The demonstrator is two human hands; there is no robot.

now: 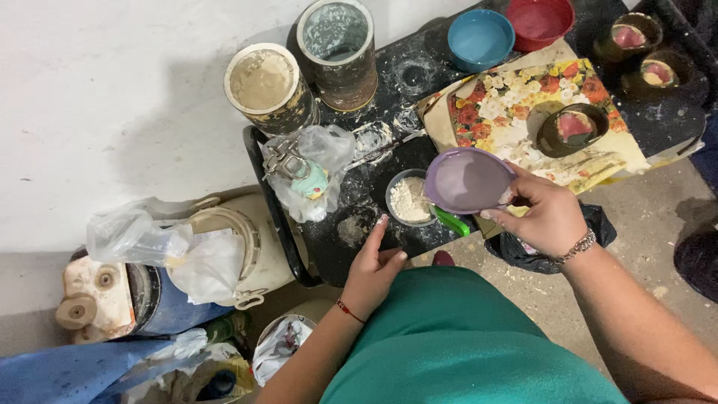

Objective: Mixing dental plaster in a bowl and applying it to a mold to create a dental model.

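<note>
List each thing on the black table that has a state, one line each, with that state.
Purple bowl: tilted, held in right hand.
Small cup: upright, white powder inside.
Left hand: open, resting at table edge.
Tan-filled tub: lid off, nearly full.
Grey tub: open.
Blue bowl: upright, empty.

— What carries it all?
— A black tabletop (419,71), dusted white.
— What lies on it?
— Two tall tins (299,71), a blue bowl (479,39) beside a red bowl (540,22), a flowered tray (508,112), and a small cup of white powder (408,199) near the front edge.
</note>
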